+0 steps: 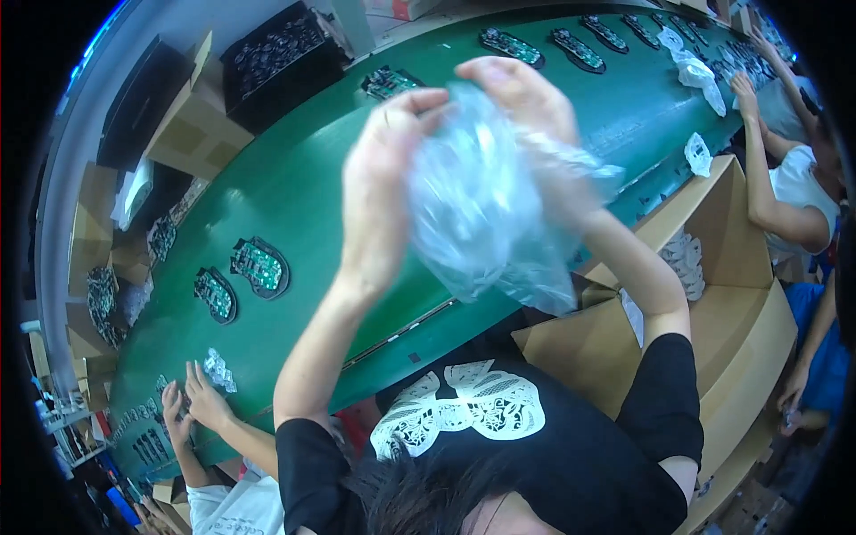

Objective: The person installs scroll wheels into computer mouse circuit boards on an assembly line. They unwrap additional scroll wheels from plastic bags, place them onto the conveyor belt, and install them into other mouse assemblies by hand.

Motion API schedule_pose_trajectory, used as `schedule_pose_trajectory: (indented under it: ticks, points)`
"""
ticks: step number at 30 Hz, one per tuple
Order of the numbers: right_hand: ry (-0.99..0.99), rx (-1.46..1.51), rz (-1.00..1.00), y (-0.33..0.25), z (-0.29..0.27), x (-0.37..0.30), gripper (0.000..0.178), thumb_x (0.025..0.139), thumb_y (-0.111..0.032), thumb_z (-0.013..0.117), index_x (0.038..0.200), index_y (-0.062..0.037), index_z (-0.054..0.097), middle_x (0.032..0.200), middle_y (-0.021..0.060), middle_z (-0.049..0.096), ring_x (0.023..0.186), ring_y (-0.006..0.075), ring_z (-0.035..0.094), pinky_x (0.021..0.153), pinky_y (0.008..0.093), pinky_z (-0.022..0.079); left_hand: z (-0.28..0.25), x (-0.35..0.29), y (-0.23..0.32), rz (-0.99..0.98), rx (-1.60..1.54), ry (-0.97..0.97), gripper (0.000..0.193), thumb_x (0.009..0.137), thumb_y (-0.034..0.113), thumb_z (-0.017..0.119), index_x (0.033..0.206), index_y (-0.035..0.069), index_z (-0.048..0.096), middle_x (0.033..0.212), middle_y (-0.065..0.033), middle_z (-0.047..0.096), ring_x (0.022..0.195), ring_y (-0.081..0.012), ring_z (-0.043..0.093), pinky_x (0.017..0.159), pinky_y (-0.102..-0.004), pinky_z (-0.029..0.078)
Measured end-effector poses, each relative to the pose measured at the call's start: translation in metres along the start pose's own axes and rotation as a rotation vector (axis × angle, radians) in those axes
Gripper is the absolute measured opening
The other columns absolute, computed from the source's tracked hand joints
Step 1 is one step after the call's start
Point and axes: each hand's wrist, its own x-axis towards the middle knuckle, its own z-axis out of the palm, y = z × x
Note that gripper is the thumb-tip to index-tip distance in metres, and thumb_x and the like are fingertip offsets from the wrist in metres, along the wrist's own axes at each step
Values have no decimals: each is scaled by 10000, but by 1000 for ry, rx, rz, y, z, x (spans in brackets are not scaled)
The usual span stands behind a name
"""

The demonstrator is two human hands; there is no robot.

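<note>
A clear plastic bag [477, 214], thin, glossy and crumpled with a faint bluish sheen, is raised above the surface [312, 196], between the person's two hands. The left hand [379, 183] has a narrow grip on the bag's left side, its fingers curled in near the upper edge; the right hand [530, 98] grips it from the upper right, fingers bent over the top, with loose film bunched about the wrist. Motion blurs hands and film alike, so the exact fingertip contact is hard to make out, and whether anything lies inside the bag cannot be told. Film covers part of the right hand.

The surface is smooth, green and faintly shiny, its edge bowed by the lens. To the left lie two rounded black shells [259, 267] bearing green circuit boards; a similar board assembly [390, 83] beyond the left hand is partly hidden by it. More shells [578, 50] run along the far side, shrinking to indistinct shapes at upper right. A black bin [276, 62] is heaped with small dark parts. At right, an open cardboard box [740, 334] holds pale curved pieces [685, 263], partly screened by the right forearm and box walls. A co-worker's hands [203, 399] reach in at lower left.
</note>
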Motion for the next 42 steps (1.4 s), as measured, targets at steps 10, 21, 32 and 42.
schedule_pose_trajectory:
  ticks: [10, 21, 32, 42]
  points:
    - [-66, -675, -468, 13, -46, 9, 594, 849, -441, 777, 1280, -69, 609, 1135, 97, 702, 1130, 293, 593, 1017, 406, 457, -78, -21, -29, -278, 278, -154, 525, 930, 19, 681, 1405, 35, 457, 1088, -117, 716, 958, -140, 681, 800, -273, 549]
    - [-244, -1136, -130, 93, -112, -17, 980, 824, -664, 688, 1563, -124, 338, 1557, 271, 342, 1424, 484, 307, 1176, 563, 288, -73, -11, -87, -355, 899, -396, 669, 885, 198, 744, 1484, 116, 458, 1020, -260, 722, 990, -378, 717, 864, -453, 541]
    - [-480, -1293, -630, 115, -55, -37, 649, 894, -629, 621, 1470, -366, 478, 1576, 177, 303, 1396, 472, 298, 1046, 709, 342, -67, 0, -54, -193, 613, -184, 488, 960, 97, 652, 1429, 88, 516, 1002, -137, 737, 915, -137, 673, 784, -301, 535]
    - [-126, -1454, -640, 126, -173, 26, 323, 795, -367, 696, 1066, -194, 672, 1213, 71, 594, 1131, 329, 543, 901, 558, 443, -123, -21, -41, -187, 614, -42, 470, 996, 101, 611, 1449, 27, 507, 1388, -61, 560, 1022, -119, 590, 933, -290, 489]
